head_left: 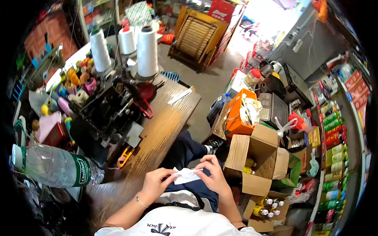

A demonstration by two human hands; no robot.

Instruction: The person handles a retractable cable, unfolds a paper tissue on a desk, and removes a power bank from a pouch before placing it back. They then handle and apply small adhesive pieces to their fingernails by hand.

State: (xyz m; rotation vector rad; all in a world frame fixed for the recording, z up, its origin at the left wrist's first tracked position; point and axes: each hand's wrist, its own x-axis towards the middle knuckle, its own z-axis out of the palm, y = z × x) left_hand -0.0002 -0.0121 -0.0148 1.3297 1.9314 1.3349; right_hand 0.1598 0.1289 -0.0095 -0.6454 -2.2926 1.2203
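Note:
A small piece of white cloth or tissue is stretched between my two hands, above my lap. My left hand pinches its left edge between thumb and fingers. On the other side, my right hand grips the right edge the same way. The lower part of the white piece hangs down a little. To the left of my hands is the wooden table, with a black sewing machine on it. A yellow box cutter lies near the machine's front.
Large white thread cones stand behind the machine, beside several coloured spools. A big clear plastic bottle lies at the left. To my right are an open cardboard box, an orange bin and drink shelves.

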